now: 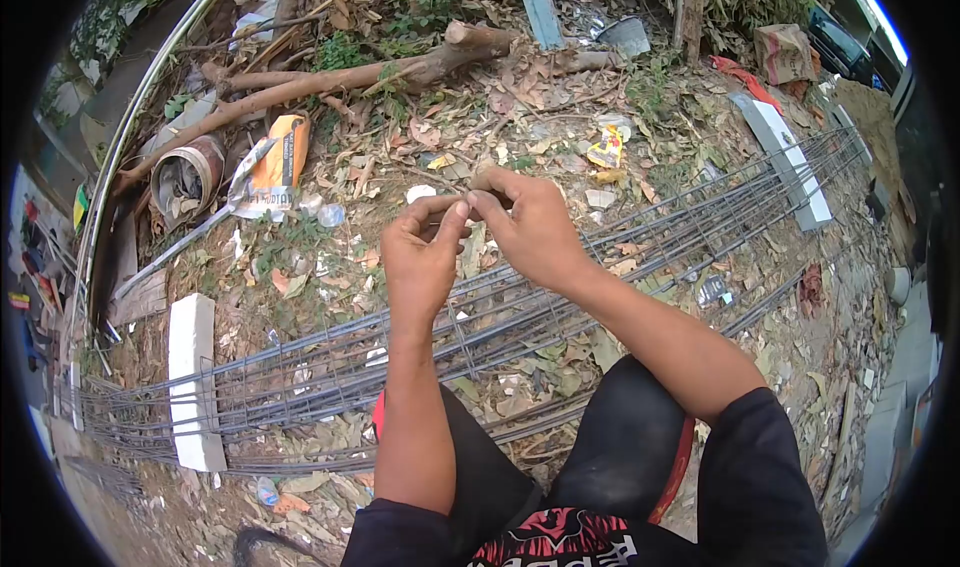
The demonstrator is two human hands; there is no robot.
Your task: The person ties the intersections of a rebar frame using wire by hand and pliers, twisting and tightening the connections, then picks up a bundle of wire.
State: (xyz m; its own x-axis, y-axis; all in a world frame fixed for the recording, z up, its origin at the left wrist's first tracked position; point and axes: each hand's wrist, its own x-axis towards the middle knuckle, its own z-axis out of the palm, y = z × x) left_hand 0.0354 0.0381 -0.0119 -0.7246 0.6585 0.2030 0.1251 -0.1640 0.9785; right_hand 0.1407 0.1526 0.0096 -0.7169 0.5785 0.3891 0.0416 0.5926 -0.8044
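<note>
Both hands are raised over the long bundle of steel bars (500, 317), their fingertips meeting in front of the leafy ground. My left hand (425, 252) has its thumb and index finger pinched together, the other fingers curled. From the right, my right hand (530, 227) brings its pinched thumb and forefinger against the left fingertips. Whatever lies between the fingers is too small to make out. The bars, tied with thin square stirrups, run from lower left to upper right beneath my hands and rest on a white block (193, 387) and another white block (795, 162).
A thick cut branch (330, 82) crosses the back. At the left lie a bucket on its side (188, 175) and an orange and white sack (280, 162). Dry leaves cover the ground. A blue plank (538, 7), red cloth (748, 79) and yellow wrapper (607, 147) are farther back.
</note>
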